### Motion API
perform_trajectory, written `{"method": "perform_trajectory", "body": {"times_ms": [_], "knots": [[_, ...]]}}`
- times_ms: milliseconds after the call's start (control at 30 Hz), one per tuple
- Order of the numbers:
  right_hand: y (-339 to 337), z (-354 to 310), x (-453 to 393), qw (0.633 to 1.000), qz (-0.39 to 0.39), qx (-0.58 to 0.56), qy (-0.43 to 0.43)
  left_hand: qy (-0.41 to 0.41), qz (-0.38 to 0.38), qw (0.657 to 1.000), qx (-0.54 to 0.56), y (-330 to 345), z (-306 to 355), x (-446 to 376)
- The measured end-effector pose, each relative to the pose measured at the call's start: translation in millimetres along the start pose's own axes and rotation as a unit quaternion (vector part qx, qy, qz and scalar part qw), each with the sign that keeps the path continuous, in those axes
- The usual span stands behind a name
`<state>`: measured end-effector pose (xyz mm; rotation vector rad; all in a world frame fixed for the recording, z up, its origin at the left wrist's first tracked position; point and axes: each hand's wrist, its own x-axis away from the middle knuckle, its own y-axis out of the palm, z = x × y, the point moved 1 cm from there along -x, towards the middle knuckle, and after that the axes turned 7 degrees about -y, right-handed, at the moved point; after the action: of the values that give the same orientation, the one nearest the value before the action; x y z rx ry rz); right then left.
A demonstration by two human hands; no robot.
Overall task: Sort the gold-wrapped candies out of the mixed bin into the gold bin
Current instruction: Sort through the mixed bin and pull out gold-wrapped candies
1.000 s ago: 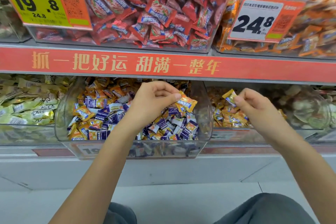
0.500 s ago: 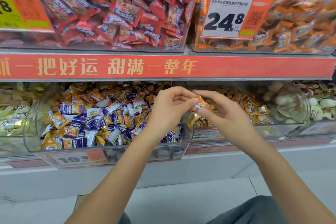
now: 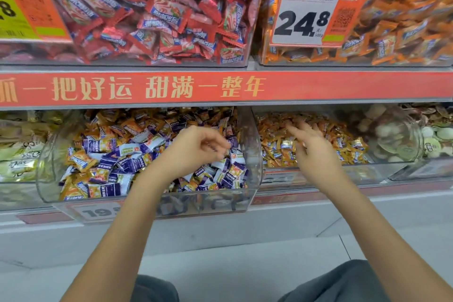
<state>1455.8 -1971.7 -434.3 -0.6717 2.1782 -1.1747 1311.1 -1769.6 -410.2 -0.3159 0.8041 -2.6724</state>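
A: left hand (image 3: 196,149)?
B: Over mixed bin (image 3: 250,154), fingers loosely curled, holding nothing.
A: right hand (image 3: 311,147)?
B: Over gold bin (image 3: 362,174), fingers spread, nothing held. Gold-wrapped candies (image 3: 277,152) piled beneath it; more remain in the mix.

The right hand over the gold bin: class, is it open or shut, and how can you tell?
Open. The right hand is over the gold bin with fingers spread and straight; no candy shows between them, though motion blur softens the fingertips.
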Motion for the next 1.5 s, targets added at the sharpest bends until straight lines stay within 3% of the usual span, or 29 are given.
{"method": "perform_trajectory", "body": {"times_ms": [67,100,133,200,267,300,400,500,700,833,933,1000,1100,1200,1233,1300,1333,1400,1500], "knots": [[-3.2,-24.0,9.1,0.987,0.122,-0.034,-0.102,-0.019,-0.078,0.994,-0.069,-11.4,-12.9,7.5],[-4.5,-41.9,13.0,0.973,0.153,-0.053,-0.166,-0.031,-0.105,0.988,-0.113,-15.4,-20.4,9.7],[-3.0,-60.1,15.0,0.964,0.123,-0.068,-0.224,-0.042,-0.120,0.978,-0.166,-18.7,-28.2,10.7],[9.8,-91.9,8.9,0.957,-0.075,-0.066,-0.273,-0.060,-0.134,0.954,-0.261,-23.1,-43.3,11.3],[29.3,-108.5,-2.0,0.928,-0.283,0.023,-0.242,-0.057,-0.153,0.939,-0.302,-21.5,-51.5,9.4],[35.5,-113.5,-8.2,0.909,-0.344,0.069,-0.224,-0.041,-0.162,0.935,-0.314,-19.4,-53.6,8.4],[43.2,-118.3,-25.0,0.864,-0.427,0.163,-0.212,-0.002,-0.169,0.923,-0.345,-14.0,-53.4,4.7],[50.8,-117.4,-31.2,0.847,-0.449,0.191,-0.213,0.008,-0.157,0.924,-0.348,-12.5,-57.1,0.8],[36.7,-117.6,-25.0,0.918,-0.355,0.028,-0.174,0.009,-0.146,0.939,-0.312,-16.9,-63.4,-0.9],[-7.6,-108.7,-22.3,0.980,-0.113,-0.041,-0.155,-0.015,-0.105,0.964,-0.245,-25.7,-67.1,0.5],[-27.3,-76.7,-5.3,0.986,0.038,-0.125,-0.102,-0.027,-0.085,0.984,-0.151,-30.9,-64.9,4.4],[-24.4,-51.9,1.0,0.985,0.096,-0.130,-0.064,-0.020,-0.055,0.991,-0.123,-35.8,-61.8,6.8],[-16.0,-30.2,4.9,0.996,0.076,-0.048,-0.026,-0.004,0.013,0.998,-0.062,-41.4,-48.9,14.0],[-18.5,-44.4,14.6,0.977,0.164,-0.047,-0.132,0.041,0.051,0.998,0.009,-32.9,-20.7,23.8],[-18.2,-56.1,20.0,0.968,0.153,-0.076,-0.184,0.053,0.048,0.997,0.040,-25.4,-9.7,25.5],[-12.2,-75.9,23.3,0.960,0.054,-0.148,-0.232,0.068,0.032,0.992,0.100,-5.1,8.4,25.0],[-7.8,-80.6,22.0,0.958,0.012,-0.178,-0.225,0.077,0.036,0.990,0.109,4.6,14.8,23.5],[-4.9,-81.0,18.6,0.952,0.001,-0.256,-0.166,0.083,0.056,0.987,0.124,15.9,19.6,18.8],[-11.2,-64.7,15.8,0.940,0.089,-0.320,-0.082,0.048,0.017,0.991,0.126,3.7,6.9,13.9]]}}
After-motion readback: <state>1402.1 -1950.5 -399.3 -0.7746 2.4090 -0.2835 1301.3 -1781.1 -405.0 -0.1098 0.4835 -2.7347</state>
